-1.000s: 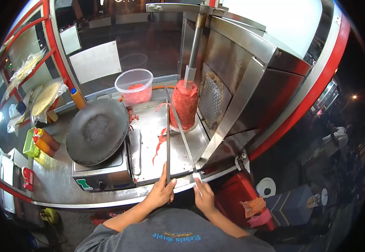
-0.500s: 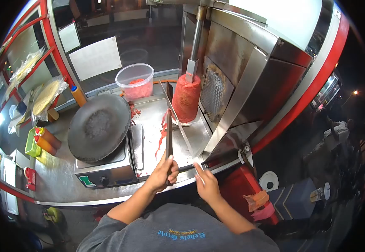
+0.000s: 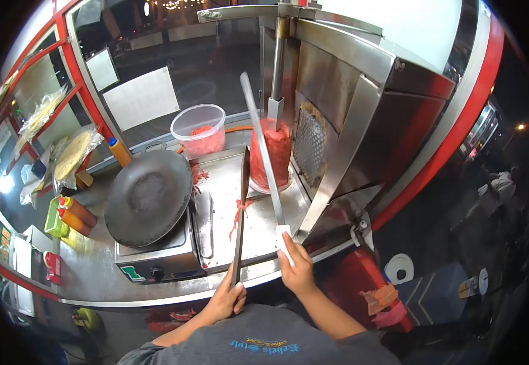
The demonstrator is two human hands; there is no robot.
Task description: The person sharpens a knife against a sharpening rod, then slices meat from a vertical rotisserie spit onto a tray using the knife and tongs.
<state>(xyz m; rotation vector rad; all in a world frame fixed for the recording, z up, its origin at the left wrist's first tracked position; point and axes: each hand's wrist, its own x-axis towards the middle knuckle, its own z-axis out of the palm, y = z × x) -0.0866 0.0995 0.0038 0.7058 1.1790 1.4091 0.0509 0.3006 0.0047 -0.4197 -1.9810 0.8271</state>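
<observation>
My right hand (image 3: pixel 297 267) is closed around the white handle of a long knife (image 3: pixel 269 173), its blade pointing up and away. In this view the blade overlaps the left side of the red meat stack (image 3: pixel 281 155) on the vertical spit. My left hand (image 3: pixel 225 301), low and near my shirt, grips a long, dark, narrow bar (image 3: pixel 242 213) that stands roughly upright, left of the knife. A gap separates bar and blade. Red meat scraps lie behind the bar on the metal tray (image 3: pixel 222 176).
A black domed pan (image 3: pixel 149 198) sits on a burner (image 3: pixel 158 261) at left, with tongs (image 3: pixel 205 225) beside it. Behind stands a clear tub (image 3: pixel 199 131) of red meat. Sauce bottles (image 3: pixel 75 220) are far left. The metal grill housing (image 3: pixel 362 128) rises at right.
The knife has swung from crossing the bar, tip toward the upper left, to a steeper, raised position apart from it. My left hand has dropped closer to my body with the bar.
</observation>
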